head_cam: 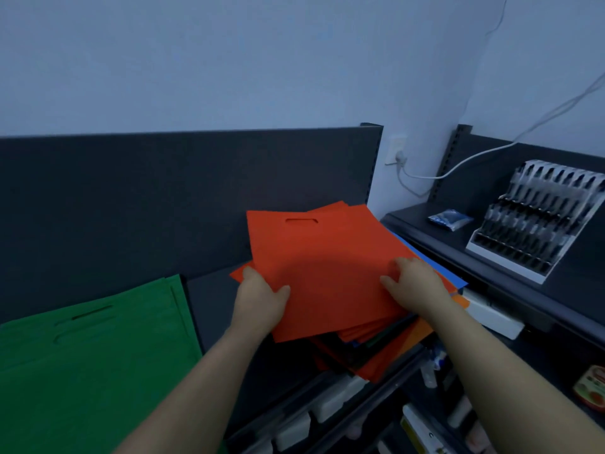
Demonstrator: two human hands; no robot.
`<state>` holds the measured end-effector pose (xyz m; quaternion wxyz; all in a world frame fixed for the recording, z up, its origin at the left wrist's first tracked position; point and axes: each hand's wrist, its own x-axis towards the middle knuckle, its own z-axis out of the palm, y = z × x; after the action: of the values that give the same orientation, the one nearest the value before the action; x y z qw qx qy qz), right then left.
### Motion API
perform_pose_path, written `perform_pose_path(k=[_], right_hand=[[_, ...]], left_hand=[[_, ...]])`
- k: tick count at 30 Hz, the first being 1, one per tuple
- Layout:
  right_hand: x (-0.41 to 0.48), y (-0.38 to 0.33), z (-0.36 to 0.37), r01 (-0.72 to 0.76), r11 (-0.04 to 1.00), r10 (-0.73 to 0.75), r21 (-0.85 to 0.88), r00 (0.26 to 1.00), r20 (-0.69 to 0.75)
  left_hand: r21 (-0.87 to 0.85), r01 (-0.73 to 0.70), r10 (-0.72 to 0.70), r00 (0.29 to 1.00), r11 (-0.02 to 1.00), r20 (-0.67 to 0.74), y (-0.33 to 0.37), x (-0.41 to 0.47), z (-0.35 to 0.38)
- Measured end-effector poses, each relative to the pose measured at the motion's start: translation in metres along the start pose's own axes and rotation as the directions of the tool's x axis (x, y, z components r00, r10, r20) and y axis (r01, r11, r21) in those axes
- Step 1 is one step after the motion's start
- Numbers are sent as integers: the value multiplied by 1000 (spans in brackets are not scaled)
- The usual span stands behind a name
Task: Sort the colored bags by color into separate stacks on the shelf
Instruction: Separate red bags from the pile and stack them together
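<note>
**Both hands on the top red bag, centre of frame**

A red bag (327, 263) with a cut-out handle slot lies uppermost on a mixed pile (376, 352) of bags, just right of the middle of the frame. The left hand (262, 299) grips its left edge, thumb on top and fingers tucked beneath. The right hand (417, 285) sits on the bag's right side with its fingers curled at the edge, holding it there. The bag is tilted, its slotted end pointing up the frame toward the dark back panel (163, 191).

More red bags show below it, fanned out unevenly. A blue bag (435, 263) sticks out to the right and an orange bag (422, 329) shows at the lower right of the pile.

At the lower left, well apart from the pile, a stack of green bags (91, 348) lies flat on the dark shelf (209, 296).

At the right of the frame, a neighbouring shelf carries a white display rack (537, 221) and a small blue packet (451, 218). Above them a white cable (474, 155) runs from a wall socket (396, 149).
</note>
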<state>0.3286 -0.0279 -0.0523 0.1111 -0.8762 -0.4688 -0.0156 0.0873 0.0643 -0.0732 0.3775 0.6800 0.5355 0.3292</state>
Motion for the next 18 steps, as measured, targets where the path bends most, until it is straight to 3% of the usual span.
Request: perform_pose_path(k=[2,4,10,12,15,18], right_hand=[[3,9,3,-97,991,103,-89,993,60],[2,8,6,-62,996,68,-59,993,92],[-6,-7,5,106,939,-125,328,991,39],[-3,-2,-1,73,955,-80,288,997,12],[2,8,-5,-54,998,52,35,997,57],[1,4,2,-36,985,21,172,996,88]], left_hand=[[-48,10,-10,1000,999,17,-4,1,2],[-124,31,-25,999,992,45,-7,3,4],[-219,88,-89,996,972,6,-15,7,-4],[-289,119,-117,993,950,22,-15,6,-11],[-365,121,-111,993,923,49,-12,5,-14],[-376,114,-91,993,920,80,-10,2,-8]])
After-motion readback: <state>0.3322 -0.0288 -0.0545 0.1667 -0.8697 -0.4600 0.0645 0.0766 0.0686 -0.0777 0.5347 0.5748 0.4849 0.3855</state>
